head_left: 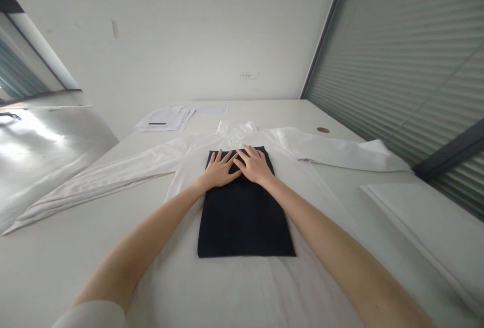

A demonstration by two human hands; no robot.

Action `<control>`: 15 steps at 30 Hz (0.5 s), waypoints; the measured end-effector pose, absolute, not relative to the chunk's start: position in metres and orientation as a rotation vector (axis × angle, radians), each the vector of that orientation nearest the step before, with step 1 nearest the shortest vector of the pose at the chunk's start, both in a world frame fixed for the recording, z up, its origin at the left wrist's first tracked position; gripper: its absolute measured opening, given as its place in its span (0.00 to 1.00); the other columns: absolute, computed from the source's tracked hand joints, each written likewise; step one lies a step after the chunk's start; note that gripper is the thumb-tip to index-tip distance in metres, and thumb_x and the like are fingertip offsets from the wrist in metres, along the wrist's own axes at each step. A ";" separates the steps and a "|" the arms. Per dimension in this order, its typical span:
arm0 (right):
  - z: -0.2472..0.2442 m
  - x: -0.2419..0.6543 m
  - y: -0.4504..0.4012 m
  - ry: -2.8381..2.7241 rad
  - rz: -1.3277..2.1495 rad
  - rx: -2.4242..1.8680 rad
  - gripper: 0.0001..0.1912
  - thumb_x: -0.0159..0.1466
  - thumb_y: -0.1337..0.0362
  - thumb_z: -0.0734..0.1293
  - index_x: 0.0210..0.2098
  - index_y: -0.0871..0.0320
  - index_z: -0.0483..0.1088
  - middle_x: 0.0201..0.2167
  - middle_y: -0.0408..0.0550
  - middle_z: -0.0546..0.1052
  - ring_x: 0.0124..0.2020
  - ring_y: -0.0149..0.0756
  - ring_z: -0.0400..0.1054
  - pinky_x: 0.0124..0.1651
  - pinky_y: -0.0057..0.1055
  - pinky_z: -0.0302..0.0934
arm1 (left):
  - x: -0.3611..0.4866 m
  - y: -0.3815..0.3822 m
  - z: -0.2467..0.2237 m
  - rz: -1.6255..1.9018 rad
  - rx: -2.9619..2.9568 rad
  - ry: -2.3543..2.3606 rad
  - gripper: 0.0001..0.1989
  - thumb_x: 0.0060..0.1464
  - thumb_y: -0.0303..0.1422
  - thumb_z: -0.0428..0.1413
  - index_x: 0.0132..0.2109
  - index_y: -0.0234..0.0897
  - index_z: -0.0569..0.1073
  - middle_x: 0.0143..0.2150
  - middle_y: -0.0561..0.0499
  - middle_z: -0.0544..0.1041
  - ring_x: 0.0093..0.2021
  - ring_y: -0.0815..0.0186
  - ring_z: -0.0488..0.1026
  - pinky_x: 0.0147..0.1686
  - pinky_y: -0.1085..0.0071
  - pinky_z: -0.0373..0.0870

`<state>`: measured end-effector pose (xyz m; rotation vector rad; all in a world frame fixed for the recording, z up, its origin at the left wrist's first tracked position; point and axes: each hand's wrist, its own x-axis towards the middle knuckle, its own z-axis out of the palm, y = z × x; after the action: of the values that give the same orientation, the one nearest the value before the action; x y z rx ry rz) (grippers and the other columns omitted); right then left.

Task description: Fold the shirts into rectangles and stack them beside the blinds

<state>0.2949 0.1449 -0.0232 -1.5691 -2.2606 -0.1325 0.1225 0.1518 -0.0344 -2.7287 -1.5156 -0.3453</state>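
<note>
A white long-sleeved shirt is spread out on the table, its collar at the far end and its sleeves stretched to both sides. On the middle of its body lies a dark, flat, folded cloth, roughly rectangular. My left hand rests flat on the upper left of this cloth, fingers spread. Beside it, my right hand lies flat on the upper right, fingers apart, its thumb close to the left hand. Both palms press on the cloth without grasping it. What kind of garment the dark cloth is, I cannot tell.
The white table reaches back to a white wall. Several paper sheets lie at its far left. A brown round cable hole is at the far right. To the near right lies a flat white slab-like thing, beside window blinds.
</note>
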 end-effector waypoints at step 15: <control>-0.044 0.350 0.160 -2.039 0.104 -1.887 0.34 0.72 0.45 0.50 0.68 0.60 0.58 0.68 0.60 0.60 0.68 0.54 0.52 0.66 0.56 0.45 | 0.071 0.195 -0.046 -0.759 -2.581 -2.031 0.32 0.63 0.50 0.47 0.64 0.33 0.65 0.68 0.38 0.63 0.70 0.49 0.55 0.67 0.55 0.46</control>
<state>0.3504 0.1600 -0.0439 -1.8874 -2.0393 0.1045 0.0711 0.1951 -0.0464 -2.5807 -2.0315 -0.7593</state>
